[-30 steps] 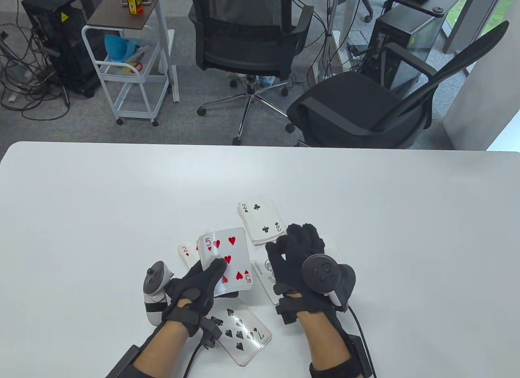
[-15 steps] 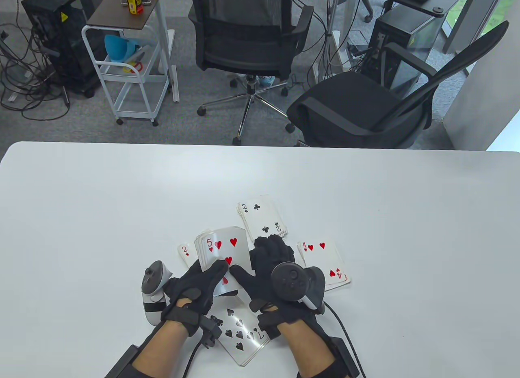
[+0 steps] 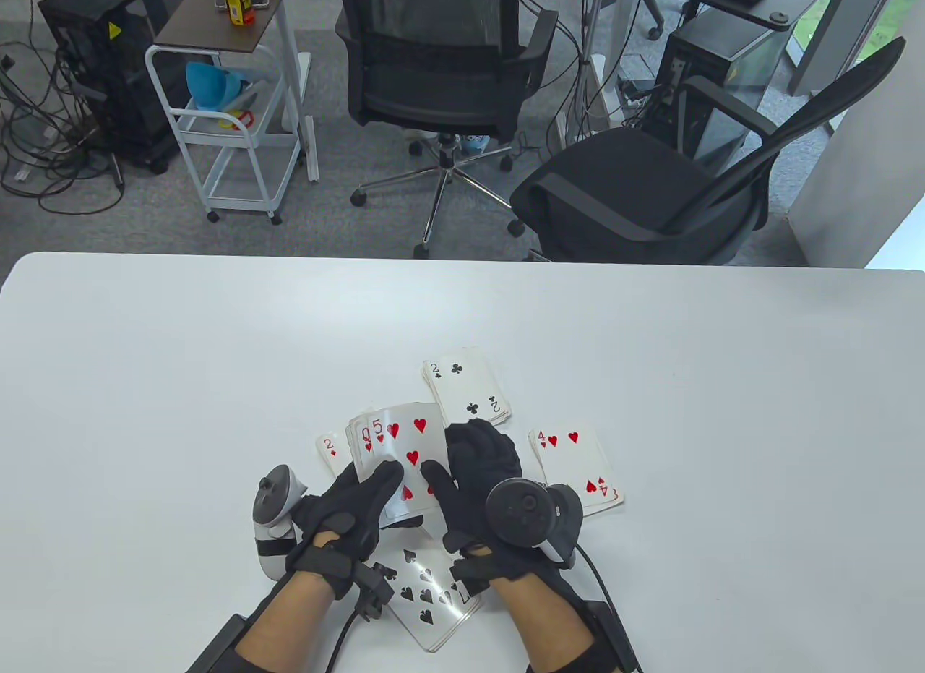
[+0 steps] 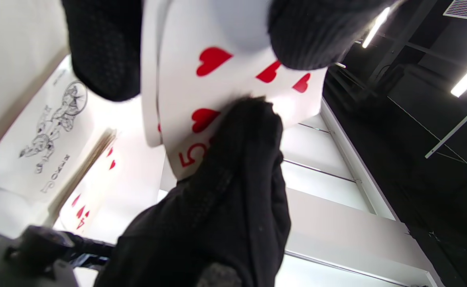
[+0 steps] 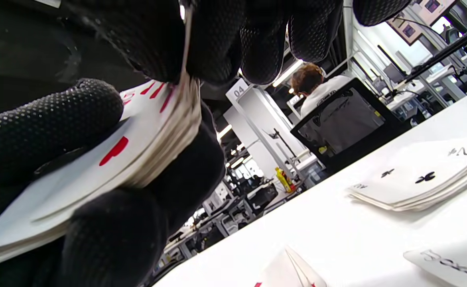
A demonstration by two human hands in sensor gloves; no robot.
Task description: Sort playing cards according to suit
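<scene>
Black-gloved right hand pinches 5 of hearts atop left hand.

**Office behind the white table**

Beyond the white table, grey carpet carries two black office chairs, a white trolley, dark computer towers and tangled cables.

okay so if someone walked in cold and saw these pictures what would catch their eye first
Probably the two black-gloved hands near the table's front edge: the left hand holds a deck with the 5 of hearts on top, and the right hand pinches that card, sliding it off a queen. Around them lie face-up piles: clubs behind, hearts to the right, spades between the wrists.
</scene>
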